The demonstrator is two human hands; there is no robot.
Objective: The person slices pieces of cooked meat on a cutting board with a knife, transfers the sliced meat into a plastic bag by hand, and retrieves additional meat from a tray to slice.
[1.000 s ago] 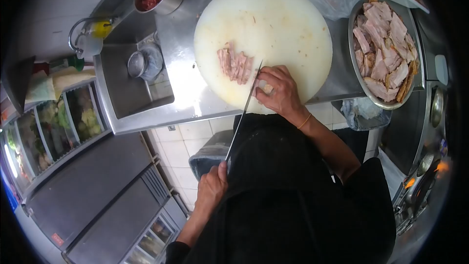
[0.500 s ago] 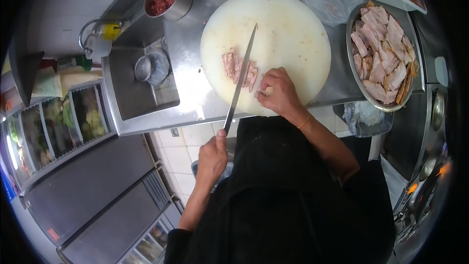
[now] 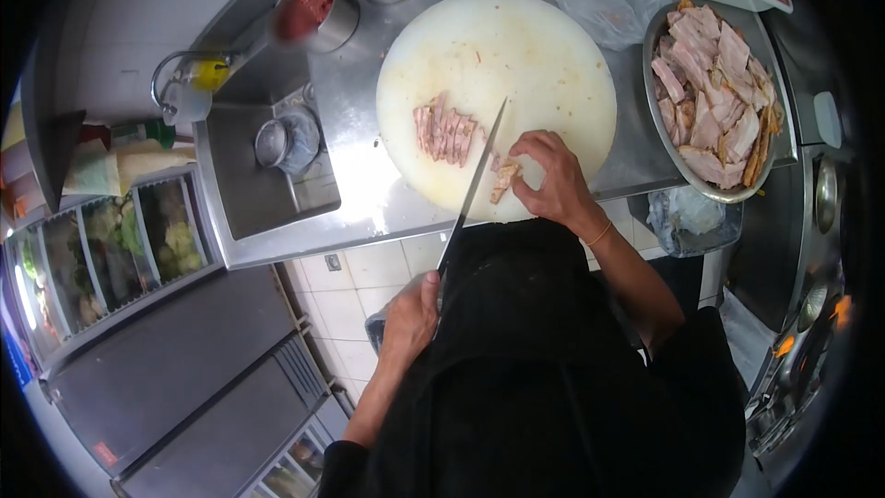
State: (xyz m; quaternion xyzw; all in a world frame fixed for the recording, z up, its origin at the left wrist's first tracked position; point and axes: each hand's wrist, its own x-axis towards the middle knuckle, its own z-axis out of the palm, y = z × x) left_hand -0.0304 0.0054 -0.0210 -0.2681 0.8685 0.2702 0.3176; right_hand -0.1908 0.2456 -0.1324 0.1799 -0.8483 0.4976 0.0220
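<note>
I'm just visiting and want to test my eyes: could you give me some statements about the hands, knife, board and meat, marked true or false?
1. The bare left hand holds the long, narrow metal knife. True.
2. The round white cutting board stands inside the rectangular steel sink. False: it lies on the shiny steel counter beside the sink.
3. The sliced pinkish-brown meat strips lie on the board. True.
4. The bare right hand reaches into the oval metal tray. False: it is over the board, close to a small browned meat piece.
5. The knife's tip points toward the person's body. False: it points away.
</note>
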